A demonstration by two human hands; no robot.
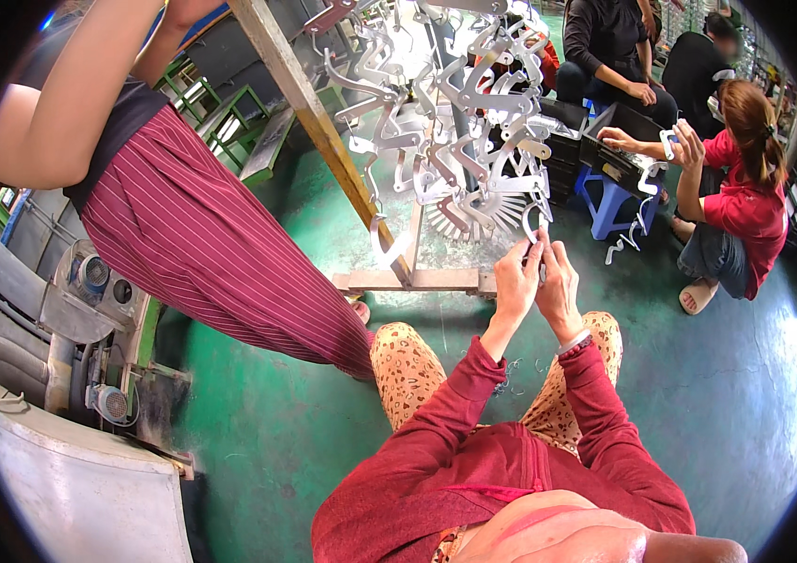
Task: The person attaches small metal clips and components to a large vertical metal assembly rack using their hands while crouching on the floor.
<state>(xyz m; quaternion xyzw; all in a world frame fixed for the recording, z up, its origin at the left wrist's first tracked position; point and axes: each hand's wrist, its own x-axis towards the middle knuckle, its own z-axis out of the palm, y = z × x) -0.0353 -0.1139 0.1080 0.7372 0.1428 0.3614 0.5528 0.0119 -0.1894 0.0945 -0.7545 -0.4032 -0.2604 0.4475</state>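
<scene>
In front of my knees, my left hand (511,289) and my right hand (560,293) are raised close together, fingers closed. Both pinch around the lower end of a white curved bracket (527,223) at the lower right of a hanging cluster. Many similar pale, bent brackets (473,99) dangle there in strings, just beyond my fingertips. My fingers partly cover the held end, so how it is fastened does not show. Another white curved bracket (383,246) hangs lower on the left, apart from my hands.
A rack with a slanting post (300,103) and wooden base (431,280) stands ahead. Close on the left is a person in striped trousers (220,253). At right, a person in a red shirt (745,206) handles brackets beside a blue stool (609,211). Machinery (89,281) lines the left.
</scene>
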